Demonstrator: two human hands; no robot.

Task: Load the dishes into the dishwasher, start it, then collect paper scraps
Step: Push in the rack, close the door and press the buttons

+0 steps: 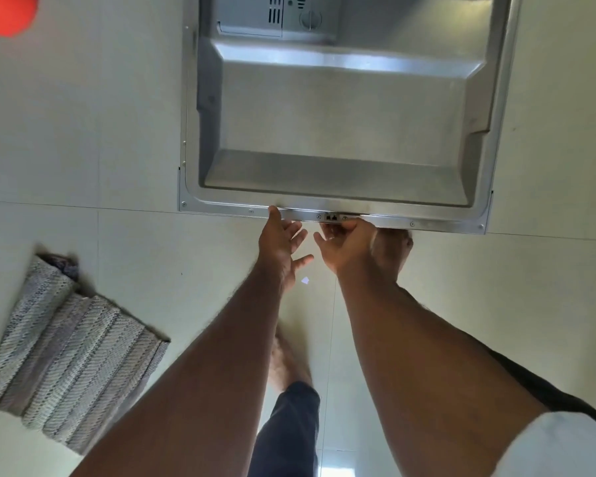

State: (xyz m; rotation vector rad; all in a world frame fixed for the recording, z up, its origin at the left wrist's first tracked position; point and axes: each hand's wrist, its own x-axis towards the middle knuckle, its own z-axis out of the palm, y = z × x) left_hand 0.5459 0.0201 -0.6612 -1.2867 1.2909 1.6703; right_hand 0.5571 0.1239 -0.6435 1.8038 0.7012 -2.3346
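At the near edge of the lowered stainless-steel dishwasher door [338, 132], both hands meet the rim, which runs left-right across the view. Left hand [283, 242] is spread open, fingertips touching the edge; right hand [346, 241] curls under it by the latch, w/ better purchase to lift. Small white paper scrap [305, 280] lies on the floor below the hands.

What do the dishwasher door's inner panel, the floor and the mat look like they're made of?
Dishwasher door inner panel: looks like brushed stainless steel, grey with soft streaky highlights on the pressed ridges.
Floor: probably glazed ceramic or stone tile, pale and smooth with thin grout lines and a faint sheen.
Mat: woven textile, likely cotton, matte grey-white ribbed weave.
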